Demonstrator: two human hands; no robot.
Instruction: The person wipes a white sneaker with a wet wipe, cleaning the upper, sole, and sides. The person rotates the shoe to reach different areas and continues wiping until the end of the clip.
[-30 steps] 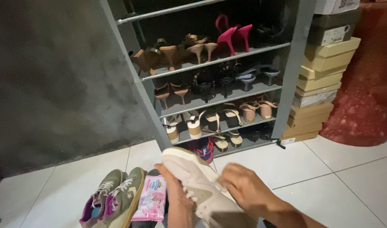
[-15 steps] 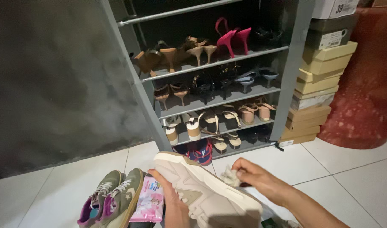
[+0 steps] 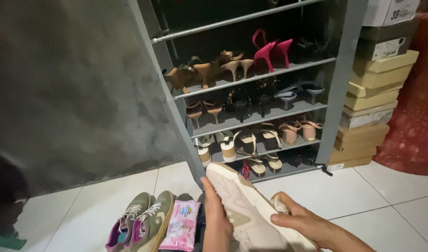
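Observation:
My left hand grips a cream-coloured sneaker by its side, toe pointing up toward the shoe rack. Against the shoe's lower side my right hand presses a small crumpled white wipe. Both hands are low in the middle of the view, above the white tiled floor.
A pair of olive and purple sneakers and a pink pack of wipes lie on the floor at left. Behind stands a grey shoe rack full of heels and sandals, with stacked shoe boxes and red cloth at right.
My right hand with the wipe has slid along the sneaker's side toward its heel, and the shoe has tilted slightly in my left hand.

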